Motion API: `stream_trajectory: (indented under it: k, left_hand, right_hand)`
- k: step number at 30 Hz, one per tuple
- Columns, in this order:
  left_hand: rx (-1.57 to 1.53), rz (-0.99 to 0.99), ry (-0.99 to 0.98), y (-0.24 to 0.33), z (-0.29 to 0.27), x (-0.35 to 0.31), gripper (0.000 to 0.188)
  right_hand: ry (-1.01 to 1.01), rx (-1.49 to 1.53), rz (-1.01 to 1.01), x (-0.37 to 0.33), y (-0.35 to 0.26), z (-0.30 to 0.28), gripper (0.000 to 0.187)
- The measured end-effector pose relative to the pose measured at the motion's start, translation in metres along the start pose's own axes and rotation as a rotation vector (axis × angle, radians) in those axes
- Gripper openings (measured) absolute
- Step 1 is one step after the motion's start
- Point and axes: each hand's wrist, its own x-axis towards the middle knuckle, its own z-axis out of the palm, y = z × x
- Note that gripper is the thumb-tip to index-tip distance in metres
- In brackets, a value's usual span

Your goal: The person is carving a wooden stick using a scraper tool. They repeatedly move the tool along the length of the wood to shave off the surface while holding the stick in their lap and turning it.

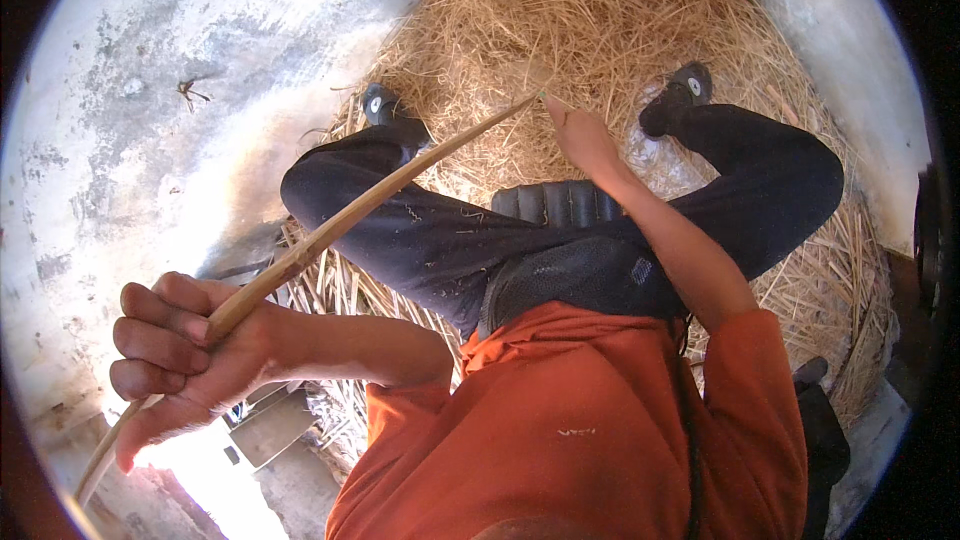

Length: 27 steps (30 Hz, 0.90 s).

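A long, pale brown strip, which looks like split bamboo [370, 208], slants from the lower left up to the middle of the head view. My left hand [185, 345] is raised at the left, its fingers wrapped round the thick part of the strip. Behind that hand the strip continues, bending down to the lower left rim. Farther out, between my feet, my right hand [585, 140] is closed at the strip's narrow far end, thumb and finger at its tip. Whether a small tool is also in those fingers is hidden.
Dry shavings [560, 10] cover the ground ahead and between my spread legs. A dark ribbed pad [556, 203] lies between my thighs. Pale, worn concrete [130, 120] extends on the left. Longer loose strips [835, 310] lie to the right, and a wall [850, 50] stands beyond.
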Motion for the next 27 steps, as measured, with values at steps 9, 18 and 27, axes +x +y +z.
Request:
stream_trajectory:
  k: [9,18,27]
  left_hand:
    - [0.122,0.019,0.060,-0.011,0.008,0.006,0.059]
    - [0.168,0.074,0.235,-0.024,0.008,0.018,0.057]
    - [0.023,-0.026,0.058,-0.006,0.012,0.011,0.056]
  right_hand:
    - [-0.001,0.059,-0.171,0.013,0.009,0.028,0.063]
    - [-0.021,-0.084,-0.040,0.049,0.044,0.059,0.069]
    - [-0.214,-0.240,0.008,0.044,0.103,0.073,0.055]
